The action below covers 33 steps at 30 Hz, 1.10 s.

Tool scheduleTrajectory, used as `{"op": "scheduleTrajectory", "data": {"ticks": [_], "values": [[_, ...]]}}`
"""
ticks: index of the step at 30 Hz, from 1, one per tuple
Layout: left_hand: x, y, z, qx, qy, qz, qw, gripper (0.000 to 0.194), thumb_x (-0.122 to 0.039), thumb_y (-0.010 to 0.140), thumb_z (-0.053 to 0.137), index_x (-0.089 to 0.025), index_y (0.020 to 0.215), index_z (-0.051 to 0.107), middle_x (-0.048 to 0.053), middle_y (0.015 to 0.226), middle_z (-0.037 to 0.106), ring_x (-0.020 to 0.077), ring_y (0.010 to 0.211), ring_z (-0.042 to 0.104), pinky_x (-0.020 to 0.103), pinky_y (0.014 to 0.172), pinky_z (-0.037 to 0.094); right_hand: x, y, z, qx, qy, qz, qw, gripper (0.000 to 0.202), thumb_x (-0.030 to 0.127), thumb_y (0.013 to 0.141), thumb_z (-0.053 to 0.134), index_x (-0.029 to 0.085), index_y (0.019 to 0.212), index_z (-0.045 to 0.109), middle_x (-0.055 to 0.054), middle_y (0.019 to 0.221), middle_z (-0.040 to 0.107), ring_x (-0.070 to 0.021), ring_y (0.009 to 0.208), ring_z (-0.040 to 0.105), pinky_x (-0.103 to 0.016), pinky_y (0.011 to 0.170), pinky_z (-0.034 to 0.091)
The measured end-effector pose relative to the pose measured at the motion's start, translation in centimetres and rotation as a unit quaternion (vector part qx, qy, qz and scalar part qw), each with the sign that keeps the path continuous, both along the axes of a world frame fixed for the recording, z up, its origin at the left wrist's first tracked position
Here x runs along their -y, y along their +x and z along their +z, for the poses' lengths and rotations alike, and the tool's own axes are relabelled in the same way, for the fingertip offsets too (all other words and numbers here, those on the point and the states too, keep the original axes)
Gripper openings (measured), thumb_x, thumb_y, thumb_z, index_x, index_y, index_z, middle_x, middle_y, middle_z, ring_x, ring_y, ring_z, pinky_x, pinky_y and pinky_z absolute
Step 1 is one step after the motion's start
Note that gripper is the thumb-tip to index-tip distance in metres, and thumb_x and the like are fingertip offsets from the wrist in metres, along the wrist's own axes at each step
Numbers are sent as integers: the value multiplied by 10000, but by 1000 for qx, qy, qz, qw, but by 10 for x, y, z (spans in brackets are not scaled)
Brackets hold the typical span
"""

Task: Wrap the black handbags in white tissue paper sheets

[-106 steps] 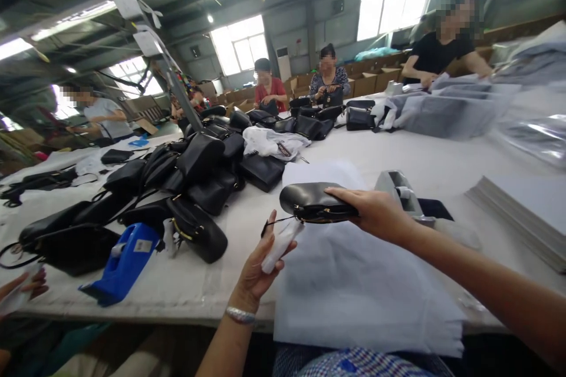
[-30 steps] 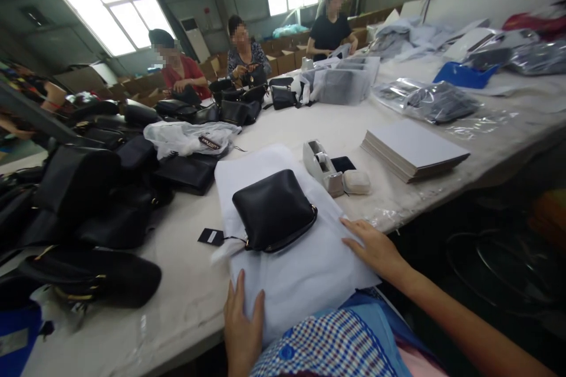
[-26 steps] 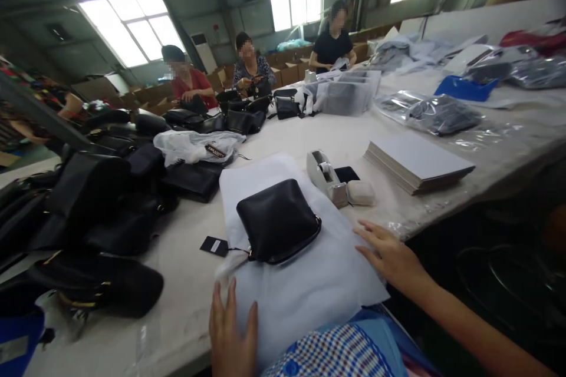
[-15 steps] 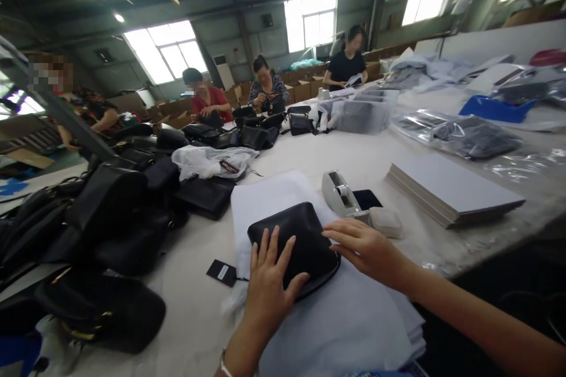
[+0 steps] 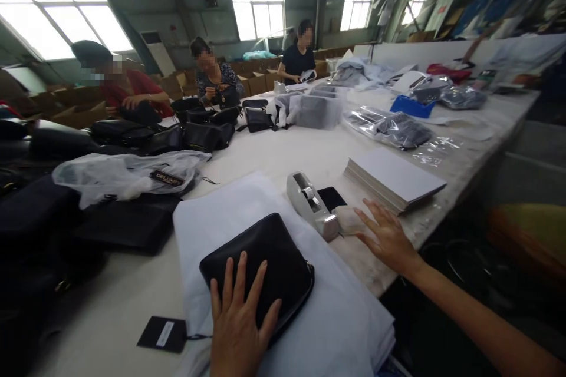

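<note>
left hand (image 5: 241,321) flat on black bag (image 5: 283,271), fingers spread wide. bag lies on white sheets (image 5: 338,303) at table's (image 5: 283,153) near edge. black tag (image 5: 163,334) left of sheets, cord running under left hand. right hand (image 5: 387,238) fingers wide too, at small white block (image 5: 351,219), can't tell if touching. tape dispenser (image 5: 312,203) just left of block, board stack (image 5: 395,177) further right along near edge.
</note>
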<state>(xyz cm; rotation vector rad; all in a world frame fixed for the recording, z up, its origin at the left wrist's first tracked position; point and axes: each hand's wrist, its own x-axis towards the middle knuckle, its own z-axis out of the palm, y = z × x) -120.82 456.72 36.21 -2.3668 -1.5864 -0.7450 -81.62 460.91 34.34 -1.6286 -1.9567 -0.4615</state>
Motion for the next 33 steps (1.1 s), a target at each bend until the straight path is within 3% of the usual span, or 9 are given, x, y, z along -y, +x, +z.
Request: {"op": "scheduleTrajectory", "data": {"ticks": [4,8,16,18,22,26,29,31,33], "values": [[-1,0,-2,0,6,-2,1000,618,-401,890,577,-347,1478,394,58,1622,213,372,1479,188,664,1154,174,-8,-2,-8,-6,-25,15,1000,593,526,951,509,214,1451,446,-140,1560,321,-359,1453,233,-616,1125,284],[-2,0,-4,-3,12,-2,1000,623,-407,888,577,-353,1480,389,57,1621,216,373,1478,191,666,1155,167,-23,2,1,-74,-112,72,988,775,504,877,637,234,1526,311,-132,1564,311,-305,1431,309,-513,1134,360],[-1,2,-5,12,15,-5,1000,611,-412,899,559,-345,1482,388,55,1624,202,369,1481,179,656,1167,131,-49,20,33,-240,-218,87,942,677,518,789,715,197,1356,532,-133,1367,560,-311,1238,546,-502,1037,473],[-1,1,-5,18,14,-6,1000,600,-416,901,556,-339,1476,402,54,1623,206,362,1485,171,652,1170,126,-51,24,37,-363,-257,75,892,641,542,793,708,192,1309,563,-137,1283,616,-306,1156,606,-486,965,531],[-1,-2,-2,28,1,-7,1000,566,-433,901,548,-343,1450,443,42,1614,236,355,1486,174,656,1168,135,-40,32,39,-629,-295,84,714,504,546,876,634,170,1211,602,-127,1171,669,-250,1054,663,-401,890,584],[0,12,21,47,48,-31,997,518,-369,927,540,-315,1436,461,61,1532,412,341,1417,355,632,1177,189,-19,39,32,-750,-255,84,604,436,520,941,553,159,1180,599,-136,1163,675,-222,1002,686,-369,880,592],[-5,55,48,59,92,-153,982,433,-268,936,558,-307,1366,530,26,1306,640,243,1191,595,438,1099,423,-4,43,26,-810,-216,66,541,404,482,975,503,165,1213,579,-130,1166,681,-209,982,696,-377,917,576],[-14,98,61,32,42,-255,966,345,-206,955,527,-263,1292,578,17,1217,682,183,1099,631,300,955,526,5,44,23,-836,-194,58,510,394,468,987,484,170,1228,570,-125,1185,677,-200,983,698,-374,939,565],[-28,147,65,-24,-7,-310,950,282,-179,965,510,-218,1229,601,38,1186,683,179,1048,631,291,925,536,14,44,22,-854,-181,63,484,405,476,995,463,174,1246,562,-120,1216,666,-193,987,698,-368,961,551]]}}
